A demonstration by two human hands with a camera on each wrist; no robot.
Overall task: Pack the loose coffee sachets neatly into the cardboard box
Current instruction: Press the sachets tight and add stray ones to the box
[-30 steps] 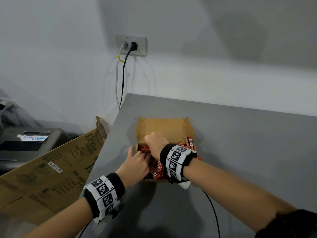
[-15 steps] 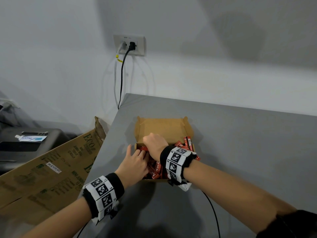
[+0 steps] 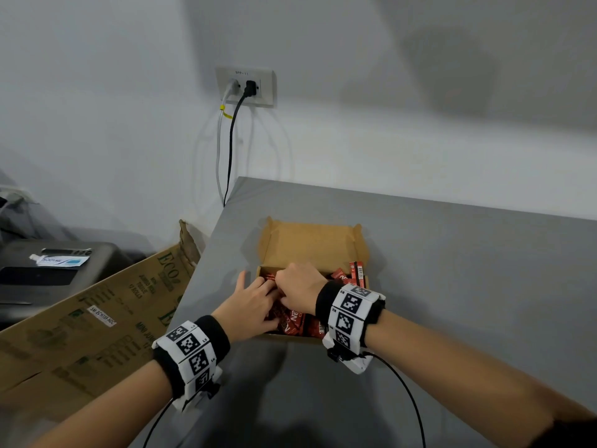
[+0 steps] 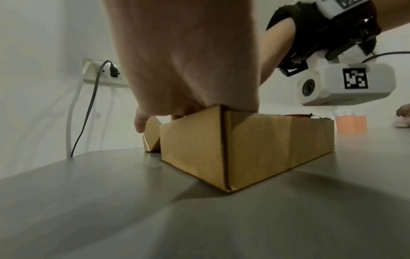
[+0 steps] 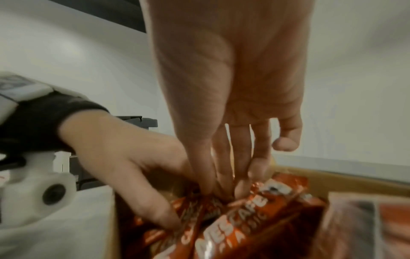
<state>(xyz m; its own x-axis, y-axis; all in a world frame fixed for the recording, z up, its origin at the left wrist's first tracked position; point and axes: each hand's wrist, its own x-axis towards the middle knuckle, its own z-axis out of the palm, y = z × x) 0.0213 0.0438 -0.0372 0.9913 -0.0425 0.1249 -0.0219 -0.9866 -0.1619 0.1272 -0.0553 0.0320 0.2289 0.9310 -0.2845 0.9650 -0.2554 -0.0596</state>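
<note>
An open cardboard box sits on the grey table, its lid folded back. Several red coffee sachets lie jumbled inside, and a few stand on end at the right wall. My right hand reaches down into the box's left part. In the right wrist view its thumb and fingertips close together on the sachets. My left hand lies beside it, its fingers flat on the sachets. Its thumb sticks out past the box's left wall.
The table's left edge runs close to the box. Beyond it a large printed carton leans, with a dark machine behind it. A wall socket has two cables hanging down. An orange cup stands far right on the table.
Both hands have stayed in the box's left part. Their fingers have shifted slightly among the sachets, and the right hand sits a little lower.
</note>
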